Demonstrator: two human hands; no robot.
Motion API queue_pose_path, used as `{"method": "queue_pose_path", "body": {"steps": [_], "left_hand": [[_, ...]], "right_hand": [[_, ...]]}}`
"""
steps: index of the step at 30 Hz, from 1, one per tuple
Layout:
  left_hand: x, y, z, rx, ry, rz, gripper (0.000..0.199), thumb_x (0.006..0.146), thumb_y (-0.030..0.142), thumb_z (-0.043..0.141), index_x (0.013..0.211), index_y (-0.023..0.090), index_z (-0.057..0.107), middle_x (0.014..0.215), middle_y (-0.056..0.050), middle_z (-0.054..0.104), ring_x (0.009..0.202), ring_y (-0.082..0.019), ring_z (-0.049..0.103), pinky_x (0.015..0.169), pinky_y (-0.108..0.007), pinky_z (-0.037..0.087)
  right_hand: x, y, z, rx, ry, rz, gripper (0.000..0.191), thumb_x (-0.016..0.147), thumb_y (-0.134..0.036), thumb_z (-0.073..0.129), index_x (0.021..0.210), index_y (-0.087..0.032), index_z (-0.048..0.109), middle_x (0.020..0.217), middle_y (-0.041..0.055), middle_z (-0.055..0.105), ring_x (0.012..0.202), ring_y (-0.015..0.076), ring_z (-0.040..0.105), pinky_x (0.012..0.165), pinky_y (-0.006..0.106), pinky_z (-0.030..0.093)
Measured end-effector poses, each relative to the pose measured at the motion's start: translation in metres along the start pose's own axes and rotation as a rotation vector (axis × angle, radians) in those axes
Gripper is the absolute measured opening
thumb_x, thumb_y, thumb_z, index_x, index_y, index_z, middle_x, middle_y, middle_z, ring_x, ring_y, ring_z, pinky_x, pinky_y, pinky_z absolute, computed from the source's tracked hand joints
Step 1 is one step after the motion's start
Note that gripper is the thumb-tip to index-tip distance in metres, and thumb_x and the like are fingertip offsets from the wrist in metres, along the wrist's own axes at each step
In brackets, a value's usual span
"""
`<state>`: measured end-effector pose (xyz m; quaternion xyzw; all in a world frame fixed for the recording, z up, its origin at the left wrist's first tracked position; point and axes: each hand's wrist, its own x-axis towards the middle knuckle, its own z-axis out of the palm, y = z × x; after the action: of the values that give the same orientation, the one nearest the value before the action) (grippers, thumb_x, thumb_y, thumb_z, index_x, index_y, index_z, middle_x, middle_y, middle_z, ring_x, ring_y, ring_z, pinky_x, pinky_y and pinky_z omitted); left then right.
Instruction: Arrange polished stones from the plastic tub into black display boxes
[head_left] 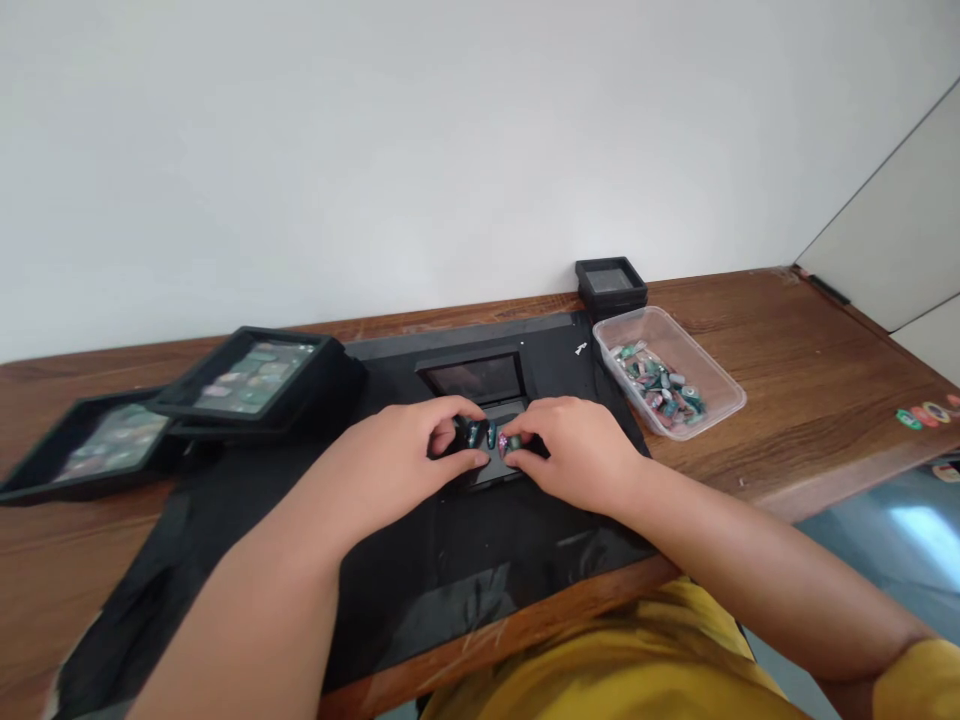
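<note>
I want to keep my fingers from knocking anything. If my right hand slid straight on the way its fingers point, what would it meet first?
Probably the stones at its fingertips, then the left hand just beyond. The right hand points leftward across the small black tray; depth is unclear.

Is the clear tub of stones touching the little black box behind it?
Cannot tell. In the head view the clear tub sits right before the little black box, with no plain gap or contact showing between them.
</note>
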<state>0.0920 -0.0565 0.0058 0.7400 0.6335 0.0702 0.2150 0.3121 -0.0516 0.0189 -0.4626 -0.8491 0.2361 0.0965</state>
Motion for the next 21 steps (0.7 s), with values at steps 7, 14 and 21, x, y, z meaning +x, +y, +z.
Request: {"method": "queue_pose_path", "body": {"steps": [7, 14, 21], "left_hand": [[0.0013, 0.0035, 0.0029, -0.001, 0.036, 0.005, 0.035, 0.081, 0.056, 0.065, 0.105, 0.033, 0.076, 0.068, 0.001, 0.062, 0.058, -0.02, 0.057, 0.053, -0.031, 0.032], [0.0039, 0.0044, 0.0053, -0.058, 0.079, 0.065, 0.03, 0.082, 0.057, 0.067, 0.097, 0.033, 0.078, 0.062, 0.002, 0.059, 0.052, -0.018, 0.052, 0.048, -0.031, 0.027], [0.002, 0.0053, 0.0059, -0.007, 0.037, 0.057, 0.032, 0.086, 0.057, 0.061, 0.101, 0.032, 0.073, 0.06, 0.003, 0.055, 0.052, -0.019, 0.051, 0.05, -0.031, 0.029]], "right_hand": [[0.0077, 0.001, 0.0045, 0.034, -0.005, 0.0, 0.021, 0.094, -0.026, 0.076, 0.113, -0.019, 0.08, 0.102, 0.0066, 0.078, 0.096, 0.0217, 0.071, 0.08, 0.032, 0.048], [0.0091, -0.0018, 0.0058, -0.006, -0.011, 0.018, 0.023, 0.097, -0.028, 0.071, 0.117, -0.019, 0.078, 0.103, 0.0061, 0.077, 0.099, 0.0226, 0.07, 0.08, 0.033, 0.048], [0.0086, -0.0021, 0.0052, -0.023, -0.006, 0.021, 0.024, 0.099, -0.033, 0.069, 0.117, -0.021, 0.078, 0.1, 0.0054, 0.076, 0.097, 0.0218, 0.07, 0.079, 0.031, 0.048]]}}
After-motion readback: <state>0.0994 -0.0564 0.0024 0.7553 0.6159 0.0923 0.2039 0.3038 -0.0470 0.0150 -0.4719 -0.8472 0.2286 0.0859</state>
